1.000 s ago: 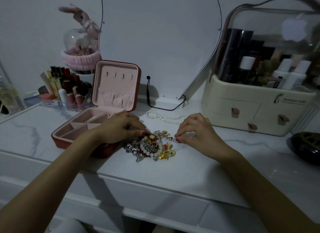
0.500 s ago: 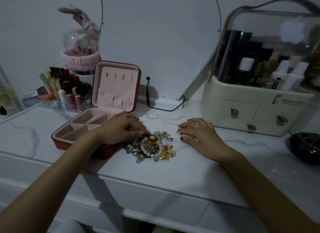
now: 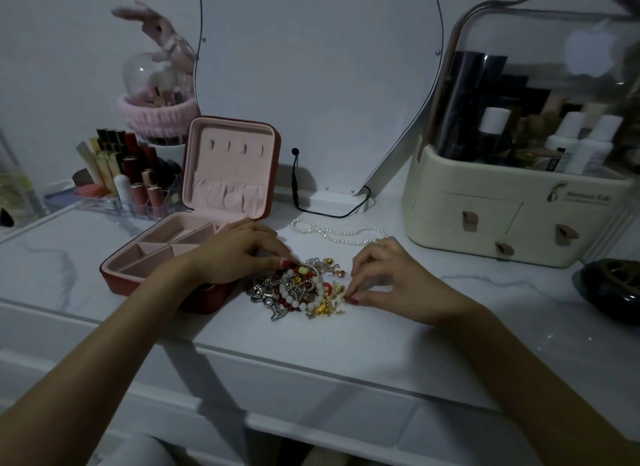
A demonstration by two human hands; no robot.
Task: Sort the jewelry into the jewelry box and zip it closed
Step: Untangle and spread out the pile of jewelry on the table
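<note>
Left of the left hand [image 3: 239, 254], the jewelry box [image 3: 180, 254] lies unzipped on the tabletop [image 3: 381, 330], lid upright, its pink velvety compartments holding nothing that shows. That hand rests over the box's right edge, fingers curled, fingertips touching the jewelry pile [image 3: 298, 289], a tangle of beads and silver and gold charms between both hands. The right hand [image 3: 391, 278] pinches at the pile's right edge; what it grips is too small to tell. Beyond it lies a pearl strand [image 3: 332, 231], running left to right. The box is nearer the left hand
</note>
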